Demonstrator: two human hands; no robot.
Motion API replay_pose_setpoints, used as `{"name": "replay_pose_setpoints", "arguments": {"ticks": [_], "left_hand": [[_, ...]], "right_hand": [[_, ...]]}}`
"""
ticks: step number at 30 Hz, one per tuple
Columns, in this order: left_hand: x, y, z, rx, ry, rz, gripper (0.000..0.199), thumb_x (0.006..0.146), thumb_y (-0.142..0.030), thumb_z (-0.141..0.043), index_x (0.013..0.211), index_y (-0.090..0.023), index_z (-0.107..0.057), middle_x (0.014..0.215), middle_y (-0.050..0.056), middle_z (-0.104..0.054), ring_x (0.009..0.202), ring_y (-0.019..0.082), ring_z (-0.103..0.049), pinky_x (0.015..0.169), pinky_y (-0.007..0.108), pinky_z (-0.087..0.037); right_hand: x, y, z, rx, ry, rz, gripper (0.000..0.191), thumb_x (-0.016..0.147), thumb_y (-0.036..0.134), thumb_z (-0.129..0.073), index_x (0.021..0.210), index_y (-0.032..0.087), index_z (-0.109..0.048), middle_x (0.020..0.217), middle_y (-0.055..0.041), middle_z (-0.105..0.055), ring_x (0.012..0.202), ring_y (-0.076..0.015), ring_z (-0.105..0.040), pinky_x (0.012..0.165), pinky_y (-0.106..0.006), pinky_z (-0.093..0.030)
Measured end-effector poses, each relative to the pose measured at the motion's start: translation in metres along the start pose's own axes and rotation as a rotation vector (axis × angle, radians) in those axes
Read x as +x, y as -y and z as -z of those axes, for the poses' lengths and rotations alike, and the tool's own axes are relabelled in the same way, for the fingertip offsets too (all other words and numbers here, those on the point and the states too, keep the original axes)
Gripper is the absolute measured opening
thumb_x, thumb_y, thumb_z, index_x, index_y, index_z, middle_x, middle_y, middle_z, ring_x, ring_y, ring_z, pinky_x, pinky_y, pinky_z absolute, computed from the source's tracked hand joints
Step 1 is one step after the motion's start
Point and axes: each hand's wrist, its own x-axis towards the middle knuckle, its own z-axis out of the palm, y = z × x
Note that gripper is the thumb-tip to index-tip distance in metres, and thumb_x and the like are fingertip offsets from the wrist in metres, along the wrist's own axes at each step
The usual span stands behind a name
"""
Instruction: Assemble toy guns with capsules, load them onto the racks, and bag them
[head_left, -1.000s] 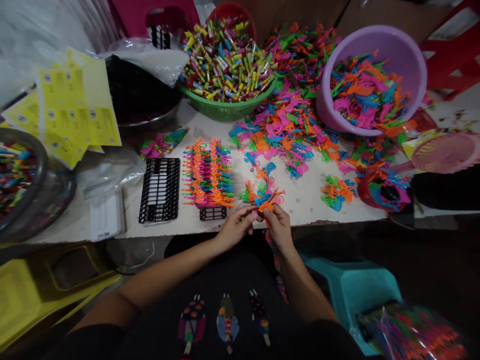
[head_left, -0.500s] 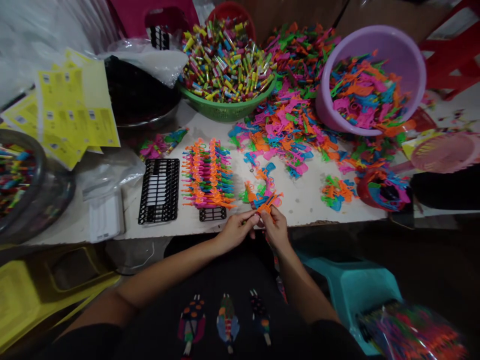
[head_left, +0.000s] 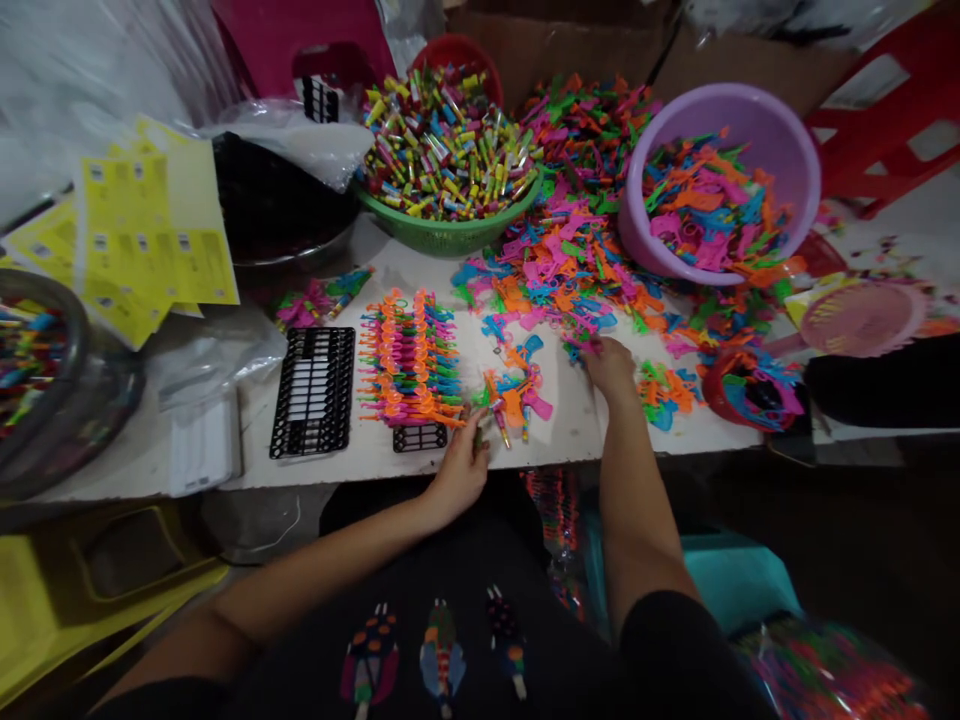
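My left hand (head_left: 463, 468) is at the table's front edge, fingers curled around something small and greenish that I cannot make out. Its fingertips are beside a small heap of coloured plastic toy guns (head_left: 514, 405) with a few small tubes by it. Just left stands a rack of toy guns (head_left: 409, 360), lined up in rows on a black plastic grid (head_left: 420, 437). Farther right, my right hand (head_left: 613, 370) reaches to the near edge of the big loose pile of toy guns (head_left: 559, 240). Its bent fingers close at pink and blue pieces; the exact piece is hidden.
A black rack (head_left: 313, 392) lies left of the filled one. Behind are a green basket of small tubes (head_left: 442, 236) and a purple tub (head_left: 806, 170). Yellow label sheets (head_left: 161, 225) lie at left; a red bowl (head_left: 716, 405) is at right. A turquoise stool (head_left: 739, 570) stands below.
My hands, together over an orange toy gun, have parted. The right has moved out to the pile; the left has shifted slightly left. The orange gun now lies in the small heap.
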Motion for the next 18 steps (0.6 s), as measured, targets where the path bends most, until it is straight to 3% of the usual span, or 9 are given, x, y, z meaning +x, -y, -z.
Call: {"name": "replay_pose_setpoints", "arguments": {"ticks": [3,6,9,12,15,18], "left_hand": [[-0.012,-0.004,0.001,-0.010,0.082,-0.038,0.067,0.069,-0.003,-0.048,0.131,-0.022,-0.031,0.141,0.008,-0.025,0.132,0.021,-0.015,0.108,0.041,-0.012],[-0.015,-0.007,-0.002,-0.200,0.217,0.023,0.073,0.065,-0.003,-0.054,0.131,-0.024,-0.030,0.134,0.010,-0.037,0.124,0.021,-0.034,0.105,0.041,-0.023],[-0.009,-0.012,-0.004,-0.457,0.300,0.163,0.055,0.064,-0.008,-0.061,0.116,-0.019,-0.047,0.114,0.010,-0.056,0.105,0.020,-0.053,0.096,0.039,-0.035],[-0.001,-0.018,-0.003,-0.624,0.246,0.292,0.045,0.060,-0.013,-0.068,0.103,-0.018,-0.056,0.116,0.009,-0.055,0.091,0.017,-0.060,0.088,0.035,-0.041],[0.002,-0.023,0.000,-0.721,0.196,0.386,0.051,0.052,-0.011,-0.074,0.100,-0.020,-0.060,0.120,0.006,-0.053,0.087,0.016,-0.061,0.084,0.032,-0.042],[0.002,-0.025,0.002,-0.762,0.212,0.465,0.041,0.053,-0.013,-0.075,0.092,-0.016,-0.064,0.102,0.005,-0.062,0.083,0.014,-0.060,0.082,0.029,-0.042]], "right_hand": [[-0.005,-0.002,0.003,0.007,0.057,-0.008,0.040,0.063,0.049,-0.060,0.086,0.017,-0.059,0.095,-0.0109,-0.057,0.096,-0.0264,-0.048,0.082,-0.041,-0.036],[-0.018,0.000,0.010,0.012,0.147,-0.043,0.053,0.049,0.055,-0.067,0.086,0.018,-0.059,0.089,-0.0091,-0.057,0.091,-0.0265,-0.049,0.078,-0.040,-0.037],[-0.033,0.003,0.014,0.148,0.216,-0.071,0.045,0.046,0.052,-0.069,0.072,0.018,-0.058,0.074,-0.0037,-0.055,0.078,-0.0209,-0.051,0.070,-0.033,-0.039],[-0.052,0.014,0.013,0.455,0.097,-0.181,0.038,0.053,0.051,-0.065,0.054,0.018,-0.047,0.056,0.0024,-0.048,0.058,-0.0126,-0.046,0.057,-0.026,-0.037],[-0.086,0.038,0.011,0.973,-0.044,-0.294,0.040,0.063,0.054,-0.057,0.057,0.019,-0.040,0.054,0.0043,-0.048,0.050,-0.0089,-0.044,0.049,-0.023,-0.035],[-0.129,0.071,0.006,1.352,0.036,-0.253,0.036,0.067,0.050,-0.058,0.061,0.019,-0.040,0.056,0.0062,-0.048,0.049,-0.0072,-0.045,0.051,-0.022,-0.038]]}}
